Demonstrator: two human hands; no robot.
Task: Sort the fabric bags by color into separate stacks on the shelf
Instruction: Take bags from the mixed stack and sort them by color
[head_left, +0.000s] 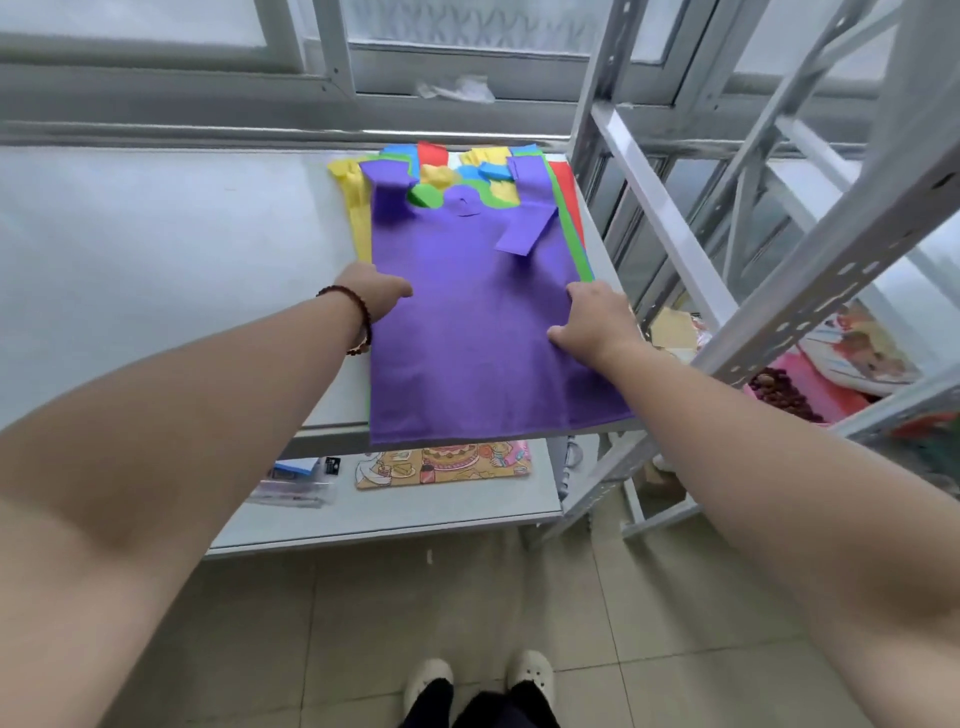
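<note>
A purple fabric bag (478, 322) lies on top of a mixed pile on the white shelf (171, 249), its bottom edge hanging over the shelf front. Yellow bags (356, 208), green (425, 196), blue (491, 170) and red (567, 192) ones peek out beneath it at the far end and sides. My left hand (376, 291), with a bead bracelet at the wrist, grips the purple bag's left edge. On the bag's right edge my right hand (597, 317) pinches the cloth, fingers tucked under it.
The left half of the shelf is bare. A lower shelf (415, 514) holds a printed cartoon pouch (441, 462) and small packets. Grey metal rack posts (675, 218) stand at the right, with clutter behind. A window sill runs along the back. My shoes stand on the tiled floor.
</note>
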